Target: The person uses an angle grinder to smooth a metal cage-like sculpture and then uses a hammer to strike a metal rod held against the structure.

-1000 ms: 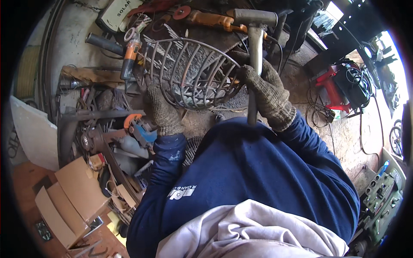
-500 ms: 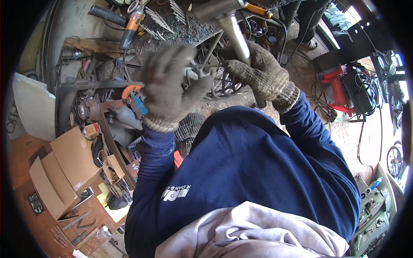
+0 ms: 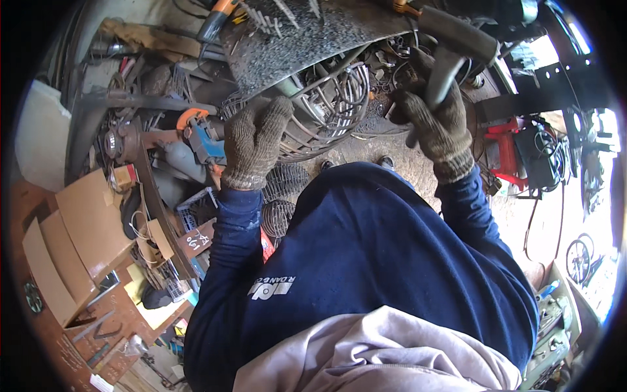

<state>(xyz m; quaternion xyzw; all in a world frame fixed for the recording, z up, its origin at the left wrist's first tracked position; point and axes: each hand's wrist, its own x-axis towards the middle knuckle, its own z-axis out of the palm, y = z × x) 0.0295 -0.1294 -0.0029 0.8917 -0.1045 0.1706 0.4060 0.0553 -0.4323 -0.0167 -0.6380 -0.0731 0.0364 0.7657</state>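
My right hand (image 3: 441, 130), in a brown knitted work glove, is closed around the metal handle of a hammer (image 3: 457, 36). The head is raised above my fist, close to the bench's right end. My left hand (image 3: 253, 144), gloved alike, is just below the front edge of a dark metal bench top (image 3: 297, 55) strewn with grey bits. Its fingers look bent inward with their tips hidden, so what they hold, if anything, does not show. Several pale rods (image 3: 261, 19) lie on the bench top, beside an orange angle grinder (image 3: 219, 19).
Curved metal bars (image 3: 336, 104) hang below the bench edge. A blue and orange tool (image 3: 204, 138) is just left of my left hand. Lower left are an open cardboard box (image 3: 91, 235) and a cluttered brown table (image 3: 59, 333). A red and black machine with cables (image 3: 506, 153) stands right.
My right hand has moved right with the hammer. My left hand has come down slightly and its fingers, spread before, are drawn in. The view has shifted, showing more bench edge.
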